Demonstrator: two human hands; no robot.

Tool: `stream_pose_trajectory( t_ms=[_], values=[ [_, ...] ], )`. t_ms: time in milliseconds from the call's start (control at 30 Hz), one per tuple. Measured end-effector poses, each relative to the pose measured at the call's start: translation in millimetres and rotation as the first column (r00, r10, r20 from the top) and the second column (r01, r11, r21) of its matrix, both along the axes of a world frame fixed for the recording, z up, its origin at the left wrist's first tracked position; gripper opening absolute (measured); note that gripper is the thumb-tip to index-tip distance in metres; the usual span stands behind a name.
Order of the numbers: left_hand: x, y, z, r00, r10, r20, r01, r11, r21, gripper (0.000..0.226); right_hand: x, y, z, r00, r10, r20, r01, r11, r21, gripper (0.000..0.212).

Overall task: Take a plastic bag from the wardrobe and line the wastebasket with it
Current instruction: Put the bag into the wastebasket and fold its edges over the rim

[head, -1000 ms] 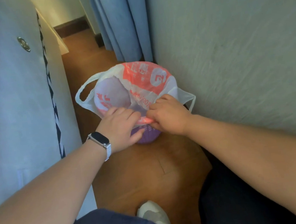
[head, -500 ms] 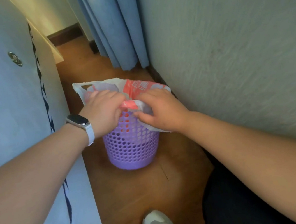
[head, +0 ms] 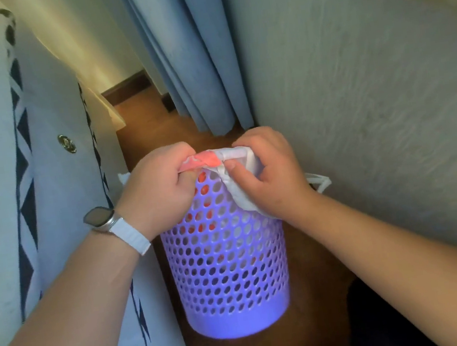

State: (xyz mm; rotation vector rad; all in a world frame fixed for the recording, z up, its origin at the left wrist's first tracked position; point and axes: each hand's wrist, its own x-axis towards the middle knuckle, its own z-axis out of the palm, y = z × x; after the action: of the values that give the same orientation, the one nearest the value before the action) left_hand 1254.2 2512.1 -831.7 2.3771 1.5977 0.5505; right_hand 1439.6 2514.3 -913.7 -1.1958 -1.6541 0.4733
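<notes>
A purple perforated wastebasket [head: 229,274] stands upright on the wooden floor in the middle of the head view. A white and red plastic bag [head: 208,159] hangs inside it, its colours showing through the holes. My left hand [head: 160,190] grips the bag's red edge at the near rim. My right hand [head: 268,173] holds the white edge folded down over the rim's right side. One bag handle [head: 320,182] sticks out to the right, and a bit of the bag [head: 123,177] shows behind my left hand.
A bed with a white cover and dark triangle pattern [head: 21,200] closes the left side. A pale textured wall [head: 371,96] runs along the right. Blue curtains [head: 192,61] hang behind the basket. The wooden floor [head: 315,335] forms a narrow strip.
The bag has gone from above the basket down into it. Both hands have drawn its edge to the rim and folded it outward. The view has come lower and closer.
</notes>
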Motion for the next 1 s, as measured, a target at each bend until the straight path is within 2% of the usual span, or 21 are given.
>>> stream_pose_trajectory(
  t_ms=[233,367,500,600,667,733,867,1000],
  values=[
    [1.1,9.5,11.4,0.988,0.048,0.148,-0.048,0.999,-0.003,0.014,11.8,6.6,13.1,0.984,-0.064,-0.165,0.063,0.998,-0.008,0.035],
    [2.4,8.7,12.8,0.984,0.054,0.168,-0.05,0.998,-0.029,0.015,16.1,9.8,14.9,0.966,-0.132,-0.221,0.125,0.991,-0.046,0.03],
    [7.0,5.1,10.5,0.986,-0.004,0.164,0.018,0.996,-0.089,0.016,22.5,6.7,14.0,0.973,-0.172,-0.152,0.176,0.984,0.011,0.024],
    [10.2,1.7,12.8,0.985,-0.055,0.161,0.067,0.995,-0.07,0.029,26.9,8.3,16.9,0.98,-0.181,-0.081,0.187,0.979,0.081,0.022],
    [13.1,-0.3,15.7,0.988,-0.091,0.128,0.093,0.996,-0.008,0.041,27.0,8.5,20.0,0.983,-0.178,-0.053,0.183,0.976,0.121,0.019],
    [19.8,-3.1,16.5,0.996,-0.086,0.039,0.08,0.989,0.127,0.046,24.6,8.0,23.1,0.987,-0.152,-0.047,0.157,0.978,0.14,0.019],
    [37.6,-9.0,19.3,0.993,0.062,-0.098,-0.023,0.931,0.363,0.032,14.4,5.9,29.9,0.989,-0.125,-0.08,0.135,0.983,0.126,0.019],
    [35.6,-8.0,16.7,0.995,0.079,-0.067,-0.046,0.917,0.396,0.018,6.5,3.6,31.9,0.991,-0.113,-0.073,0.12,0.986,0.111,0.016]
  ],
)
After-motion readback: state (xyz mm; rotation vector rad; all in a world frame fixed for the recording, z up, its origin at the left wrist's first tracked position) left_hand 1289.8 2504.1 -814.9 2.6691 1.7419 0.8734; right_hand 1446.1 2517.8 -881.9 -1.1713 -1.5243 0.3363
